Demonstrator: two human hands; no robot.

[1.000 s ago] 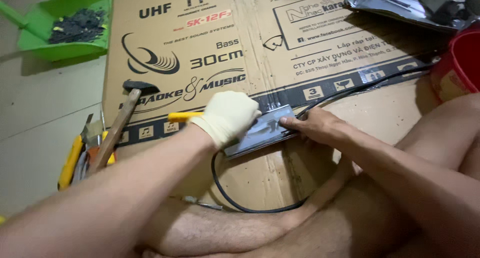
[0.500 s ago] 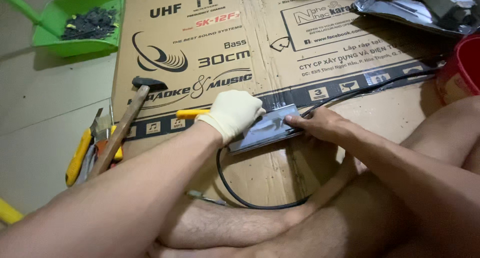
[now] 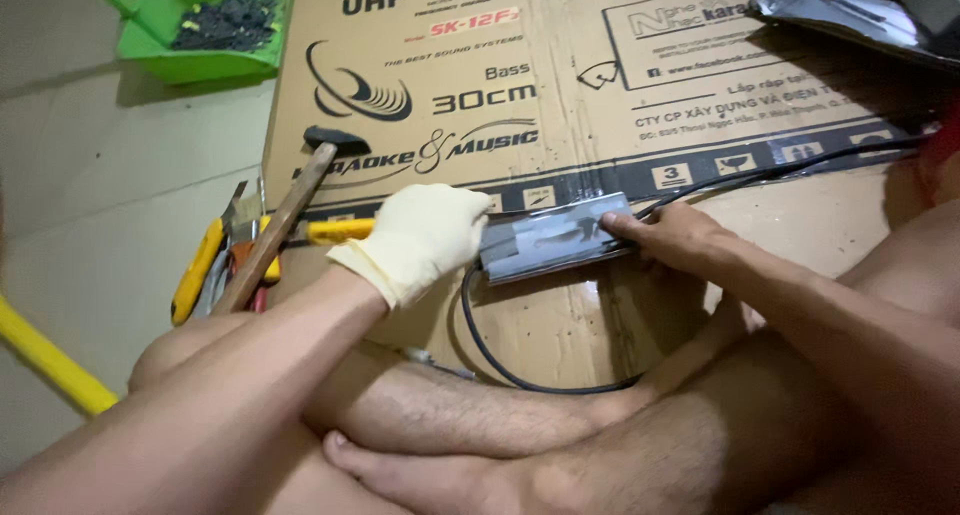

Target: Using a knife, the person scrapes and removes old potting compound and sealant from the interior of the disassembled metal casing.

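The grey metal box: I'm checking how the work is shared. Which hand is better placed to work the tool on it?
Left, probably. The gloved left hand grips a yellow-handled tool at the grey metal box; the bare right hand presses the other end, steadying it.

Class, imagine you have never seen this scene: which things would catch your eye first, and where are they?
At the centre, a gloved left hand and a bare right hand press on a flat grey metal piece lying on a printed cardboard sheet. A black cable loops from it toward the person's legs. At upper left sits a bright green dustpan of dark bits, with a hammer below it.
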